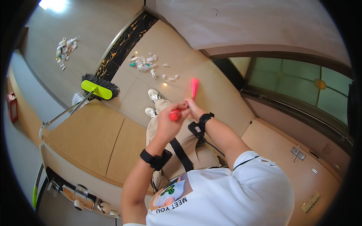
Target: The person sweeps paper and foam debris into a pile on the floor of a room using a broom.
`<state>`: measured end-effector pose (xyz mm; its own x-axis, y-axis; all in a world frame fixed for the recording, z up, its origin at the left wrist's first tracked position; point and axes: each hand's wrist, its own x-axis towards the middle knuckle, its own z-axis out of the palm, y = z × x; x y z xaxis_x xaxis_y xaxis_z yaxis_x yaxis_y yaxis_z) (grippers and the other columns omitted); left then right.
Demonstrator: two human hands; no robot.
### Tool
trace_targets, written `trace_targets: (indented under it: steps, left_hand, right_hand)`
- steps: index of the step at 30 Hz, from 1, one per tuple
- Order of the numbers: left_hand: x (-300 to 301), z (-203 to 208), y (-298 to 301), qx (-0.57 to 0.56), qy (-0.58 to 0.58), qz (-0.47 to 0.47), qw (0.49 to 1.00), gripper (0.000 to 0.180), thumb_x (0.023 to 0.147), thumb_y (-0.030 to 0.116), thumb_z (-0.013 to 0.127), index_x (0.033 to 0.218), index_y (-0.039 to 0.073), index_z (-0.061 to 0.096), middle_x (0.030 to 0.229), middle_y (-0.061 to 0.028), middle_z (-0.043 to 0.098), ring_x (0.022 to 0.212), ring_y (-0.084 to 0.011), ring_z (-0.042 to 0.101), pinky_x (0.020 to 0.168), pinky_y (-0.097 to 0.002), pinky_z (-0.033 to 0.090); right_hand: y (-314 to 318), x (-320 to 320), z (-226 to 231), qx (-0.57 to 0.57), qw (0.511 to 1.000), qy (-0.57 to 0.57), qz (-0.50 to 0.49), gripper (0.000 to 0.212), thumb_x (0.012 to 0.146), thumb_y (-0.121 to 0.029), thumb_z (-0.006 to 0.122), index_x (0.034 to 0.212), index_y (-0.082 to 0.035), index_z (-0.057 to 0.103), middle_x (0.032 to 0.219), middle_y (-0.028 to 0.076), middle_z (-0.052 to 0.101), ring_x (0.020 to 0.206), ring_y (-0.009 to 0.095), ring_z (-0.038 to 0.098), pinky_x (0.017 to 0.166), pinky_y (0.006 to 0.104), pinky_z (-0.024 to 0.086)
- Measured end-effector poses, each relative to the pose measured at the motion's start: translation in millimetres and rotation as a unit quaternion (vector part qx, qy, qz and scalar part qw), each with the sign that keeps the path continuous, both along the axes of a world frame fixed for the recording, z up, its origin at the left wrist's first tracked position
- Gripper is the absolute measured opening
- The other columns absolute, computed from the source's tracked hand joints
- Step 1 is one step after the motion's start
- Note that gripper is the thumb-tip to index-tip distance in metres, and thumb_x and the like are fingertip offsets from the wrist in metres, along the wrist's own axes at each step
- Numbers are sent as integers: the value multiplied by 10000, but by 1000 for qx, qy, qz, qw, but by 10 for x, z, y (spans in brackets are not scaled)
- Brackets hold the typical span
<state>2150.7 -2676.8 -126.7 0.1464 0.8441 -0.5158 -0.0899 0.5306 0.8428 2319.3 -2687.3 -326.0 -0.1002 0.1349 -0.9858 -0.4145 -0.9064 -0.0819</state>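
Observation:
My left hand point(168, 121) is closed around a pink-red stick-like tool point(174, 115), whose rounded end pokes out of the fist. Just beyond it, my right hand point(193, 109) grips the same tool lower down. A bright pink part point(195, 87) sticks out past the right hand toward the floor; what kind of tool it is, I cannot make out. On the tiles ahead of my shoes lies a scattered heap of white scraps point(145, 66) with a few green bits. Several loose white pieces point(171, 79) lie to its right.
A broom with a lime-green head point(97, 89) and dark bristles stands against the wooden cabinet point(94, 139) on my left. Another litter heap point(66, 52) lies beyond the black marble strip point(124, 41). Glassware point(81, 191) and cups sit at lower left. A wooden door point(294, 158) is at right.

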Motion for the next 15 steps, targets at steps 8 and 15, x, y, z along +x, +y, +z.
trace_targets:
  steps: [8,15]
  left_hand:
    - [-931,212,491,-9,76,70,995,101,813,89,583,774,-1,559,920,-110,608,997,-212,527,875,-314,382]
    - [-1165,825,789,93,196,56,975,120,773,2,584,707,-41,494,864,-144,608,954,-219,555,954,-378,348]
  right_hand:
    - [676,-1290,-58,24,996,90,-2,129,776,-190,416,700,-88,391,544,56,415,384,162,392,302,280,310]
    - [1334,-2090,551,77,984,159,-24,143,774,-204,459,699,-93,409,548,66,453,413,183,459,325,285,329]
